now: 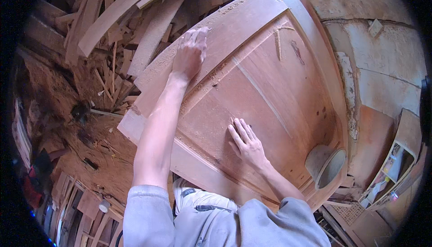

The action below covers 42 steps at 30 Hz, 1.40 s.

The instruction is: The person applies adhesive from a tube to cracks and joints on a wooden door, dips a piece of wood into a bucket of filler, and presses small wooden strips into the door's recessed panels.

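Observation:
A large wooden panel (211, 121) with a raised frame (243, 21) lies before me, dusted with sawdust. On its far-left frame rail rests my left hand (191, 51), its fingers curled down; whatever they may hold is hidden beneath them. My right hand (247, 145) lies on the recessed middle of the panel, fingers stretched out and palm down. Small dark bits show at its fingertips, too small to name. A thin wood strip (278, 44) leans in the panel's far corner. Near the right corner sits a round, pale, hollow cylinder (315, 161), tipped toward the right.
Wood offcuts and curved boards (121, 11) are heaped beyond the panel at the far left. Brown, dusty ground (103, 143) lies to the left, with wood pieces (85, 206) stacked lower down. At the right are worn boards (387, 53) and an open-fronted box (391, 166) holding small items.

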{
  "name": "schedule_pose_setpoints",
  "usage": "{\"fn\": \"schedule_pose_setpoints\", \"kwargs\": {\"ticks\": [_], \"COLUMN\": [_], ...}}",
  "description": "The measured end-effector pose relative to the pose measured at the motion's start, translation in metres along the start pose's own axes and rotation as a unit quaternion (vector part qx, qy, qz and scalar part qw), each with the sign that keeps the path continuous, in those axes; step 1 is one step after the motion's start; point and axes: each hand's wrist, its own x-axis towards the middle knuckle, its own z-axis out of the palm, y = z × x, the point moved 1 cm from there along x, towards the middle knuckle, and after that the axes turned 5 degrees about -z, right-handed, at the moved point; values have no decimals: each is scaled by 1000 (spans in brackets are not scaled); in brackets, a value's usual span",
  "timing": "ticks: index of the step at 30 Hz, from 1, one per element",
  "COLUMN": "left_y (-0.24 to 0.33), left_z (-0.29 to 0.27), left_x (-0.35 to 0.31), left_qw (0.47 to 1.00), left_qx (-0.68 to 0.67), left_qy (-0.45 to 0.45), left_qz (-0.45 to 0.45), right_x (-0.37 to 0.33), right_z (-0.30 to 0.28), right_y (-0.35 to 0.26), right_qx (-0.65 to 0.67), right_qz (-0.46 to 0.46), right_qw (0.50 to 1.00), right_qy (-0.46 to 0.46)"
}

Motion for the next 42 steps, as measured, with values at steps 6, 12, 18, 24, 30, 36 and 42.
{"fn": "schedule_pose_setpoints", "kwargs": {"ticks": [6, 12, 18, 24, 30, 36, 42], "left_y": [-1, 8, 6, 5, 5, 9, 5], "left_z": [1, -3, -2, -1, -6, 1, -3], "left_x": [2, 9, 7, 7, 6, 11, 10], "left_qw": [1000, 1000, 999, 999, 999, 999, 998], "left_qx": [21, -16, -1, 5, -2, -6, -25], "left_qy": [5, 18, -39, -39, -37, -37, -29], "left_qz": [7, 11, -32, -37, -38, -39, -52], "right_x": [-9, -12, -9, 9, 115, 248, 316], "right_z": [-2, 9, 12, 2, -78, -139, -167], "right_y": [6, 14, 11, 26, 148, 298, 325], "right_qx": [-74, -69, -79, 54, 387, 409, 235], "right_qz": [-45, -88, -77, 27, 264, 187, 200], "right_qw": [996, 993, 991, 974, 787, 794, 894], "right_qy": [-3, 34, 78, 217, 401, 410, 325]}}
